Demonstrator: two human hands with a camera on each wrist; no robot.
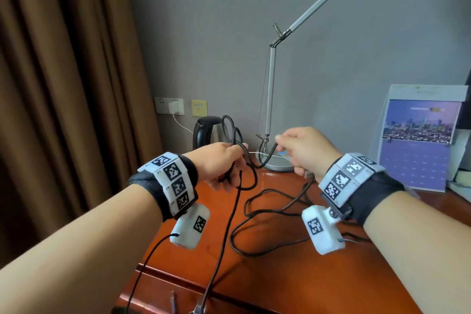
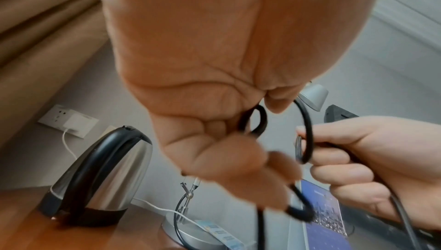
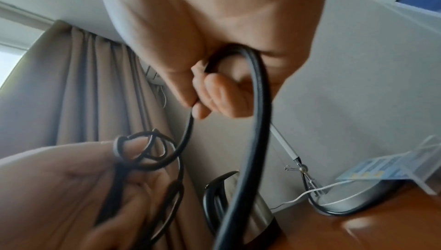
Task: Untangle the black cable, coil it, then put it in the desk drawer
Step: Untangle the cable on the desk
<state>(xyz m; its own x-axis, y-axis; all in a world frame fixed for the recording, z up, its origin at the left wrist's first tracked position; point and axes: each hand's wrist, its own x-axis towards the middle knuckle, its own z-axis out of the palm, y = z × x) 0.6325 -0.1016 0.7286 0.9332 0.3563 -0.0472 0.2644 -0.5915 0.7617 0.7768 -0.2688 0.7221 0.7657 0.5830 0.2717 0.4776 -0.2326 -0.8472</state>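
A long black cable sprawls in loose curves over the reddish wooden desk. My left hand is raised above the desk and grips a small bundle of cable loops; two loops stick up above its fingers. My right hand, a short way to the right, pinches the cable between thumb and curled fingers. A short slack stretch of cable hangs between the hands. One strand drops from the left hand past the desk's front edge. The desk drawer front shows at the bottom.
A steel kettle with a black handle stands behind my left hand. A desk lamp's round base sits behind the hands, its arm rising to the right. A calendar leans on the wall at right. Brown curtain hangs left.
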